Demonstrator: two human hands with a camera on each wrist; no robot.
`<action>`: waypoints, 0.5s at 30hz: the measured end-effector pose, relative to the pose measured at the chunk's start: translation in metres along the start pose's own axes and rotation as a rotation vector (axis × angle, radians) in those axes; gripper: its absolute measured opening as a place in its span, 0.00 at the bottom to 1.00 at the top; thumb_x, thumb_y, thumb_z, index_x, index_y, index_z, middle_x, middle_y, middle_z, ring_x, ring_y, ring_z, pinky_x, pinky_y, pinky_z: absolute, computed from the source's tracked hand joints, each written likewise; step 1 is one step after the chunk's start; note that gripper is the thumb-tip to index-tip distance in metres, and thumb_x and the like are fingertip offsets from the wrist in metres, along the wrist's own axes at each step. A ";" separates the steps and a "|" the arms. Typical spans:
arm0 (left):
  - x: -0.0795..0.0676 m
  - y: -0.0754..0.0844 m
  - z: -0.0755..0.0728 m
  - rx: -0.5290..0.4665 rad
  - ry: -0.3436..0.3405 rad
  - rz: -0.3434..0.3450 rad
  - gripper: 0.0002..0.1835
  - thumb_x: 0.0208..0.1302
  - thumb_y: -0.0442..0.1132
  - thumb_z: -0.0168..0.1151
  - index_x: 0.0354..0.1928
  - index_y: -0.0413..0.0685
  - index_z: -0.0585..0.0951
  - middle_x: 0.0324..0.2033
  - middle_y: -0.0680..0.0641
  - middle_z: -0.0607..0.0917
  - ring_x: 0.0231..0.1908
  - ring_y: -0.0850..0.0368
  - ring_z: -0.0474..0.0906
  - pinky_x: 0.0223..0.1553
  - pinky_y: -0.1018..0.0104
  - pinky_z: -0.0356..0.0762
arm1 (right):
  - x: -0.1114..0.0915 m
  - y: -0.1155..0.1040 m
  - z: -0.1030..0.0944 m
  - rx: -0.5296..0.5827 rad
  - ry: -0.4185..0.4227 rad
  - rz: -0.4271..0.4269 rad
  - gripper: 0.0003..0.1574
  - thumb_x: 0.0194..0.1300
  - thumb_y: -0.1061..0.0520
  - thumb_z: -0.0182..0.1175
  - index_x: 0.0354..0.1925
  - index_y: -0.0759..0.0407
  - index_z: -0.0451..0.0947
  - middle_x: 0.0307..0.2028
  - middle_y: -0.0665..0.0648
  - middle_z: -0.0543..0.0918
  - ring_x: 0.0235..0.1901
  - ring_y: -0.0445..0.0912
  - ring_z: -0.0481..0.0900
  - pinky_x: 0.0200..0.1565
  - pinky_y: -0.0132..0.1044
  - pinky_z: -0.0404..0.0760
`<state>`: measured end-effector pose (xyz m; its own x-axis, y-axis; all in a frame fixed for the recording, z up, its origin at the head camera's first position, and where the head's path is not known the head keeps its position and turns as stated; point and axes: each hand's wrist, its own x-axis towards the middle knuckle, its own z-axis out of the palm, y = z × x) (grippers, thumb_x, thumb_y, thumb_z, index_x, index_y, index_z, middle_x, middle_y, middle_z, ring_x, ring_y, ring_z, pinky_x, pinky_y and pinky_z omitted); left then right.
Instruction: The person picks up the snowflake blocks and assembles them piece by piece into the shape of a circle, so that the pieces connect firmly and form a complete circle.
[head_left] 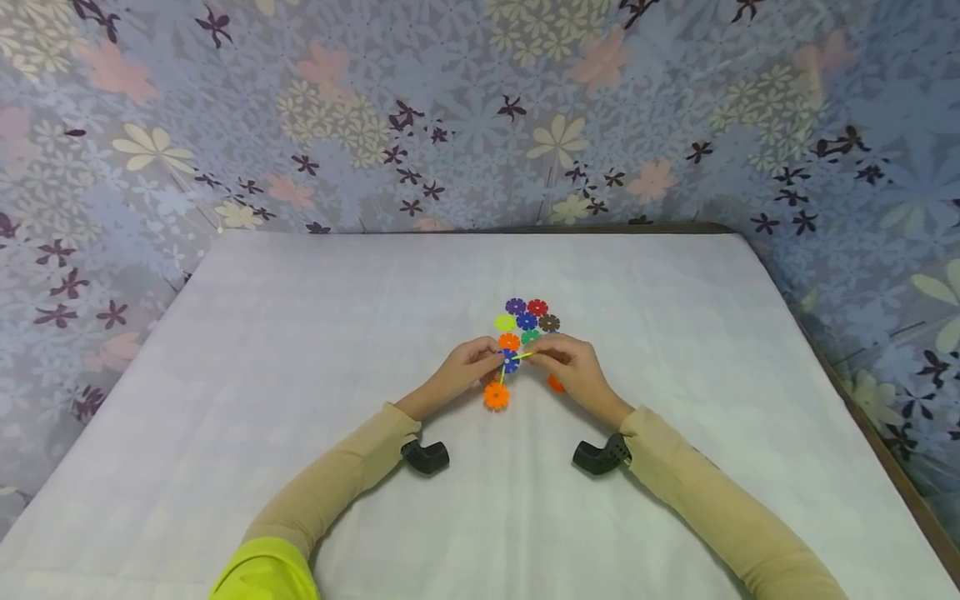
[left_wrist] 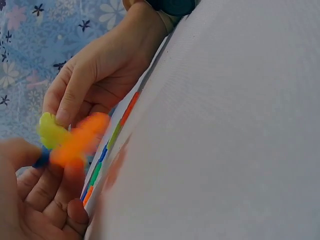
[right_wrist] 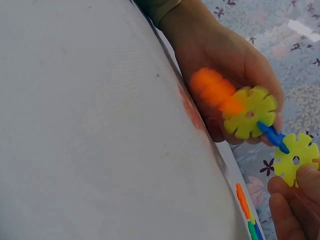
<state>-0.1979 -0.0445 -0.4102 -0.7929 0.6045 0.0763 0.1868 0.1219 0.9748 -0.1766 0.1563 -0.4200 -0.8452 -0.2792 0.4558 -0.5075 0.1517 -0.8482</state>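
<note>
Above the table, my left hand (head_left: 467,368) pinches a blue notched disc (head_left: 509,361) that is part of a small chain. Joined to that blue disc is a yellow notched disc (right_wrist: 252,112), and an orange notched disc (head_left: 496,396) hangs at the chain's near end. My right hand (head_left: 576,367) pinches another yellow disc (right_wrist: 296,159) between thumb and fingers. Its edge meets the blue disc (right_wrist: 273,136) in the right wrist view. From the left wrist, the orange disc (left_wrist: 82,139) looks blurred and covers part of the joint.
Several loose notched discs lie flat just beyond the hands, among them purple (head_left: 515,307), red (head_left: 537,307), brown (head_left: 549,322) and green (head_left: 529,337). Another orange disc (head_left: 556,383) lies partly under my right hand. A white cloth (head_left: 337,333) covers the table, backed by flowered wall covering (head_left: 465,117).
</note>
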 end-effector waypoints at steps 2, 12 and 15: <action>0.001 0.000 0.000 -0.020 -0.002 -0.014 0.05 0.64 0.28 0.48 0.34 0.30 0.70 0.22 0.42 0.77 0.24 0.51 0.70 0.28 0.65 0.70 | 0.000 0.000 0.000 0.004 0.022 0.018 0.07 0.53 0.77 0.56 0.34 0.76 0.77 0.35 0.67 0.77 0.36 0.50 0.77 0.39 0.32 0.75; -0.001 0.001 0.001 -0.036 0.002 -0.031 0.05 0.65 0.28 0.48 0.36 0.28 0.70 0.22 0.41 0.78 0.23 0.48 0.72 0.26 0.65 0.71 | -0.001 0.020 -0.003 0.076 0.096 0.096 0.12 0.57 0.75 0.54 0.41 0.75 0.71 0.35 0.70 0.76 0.32 0.51 0.80 0.34 0.34 0.77; 0.000 0.000 0.001 -0.043 0.014 -0.025 0.05 0.65 0.28 0.47 0.36 0.29 0.70 0.22 0.39 0.77 0.24 0.43 0.71 0.25 0.65 0.69 | 0.000 0.027 -0.012 -0.146 0.201 0.099 0.10 0.57 0.71 0.57 0.40 0.69 0.74 0.33 0.65 0.79 0.26 0.49 0.77 0.28 0.28 0.74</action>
<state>-0.1969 -0.0437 -0.4101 -0.8052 0.5904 0.0546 0.1418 0.1024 0.9846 -0.1927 0.1716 -0.4395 -0.9008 -0.0648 0.4294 -0.4273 0.3082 -0.8499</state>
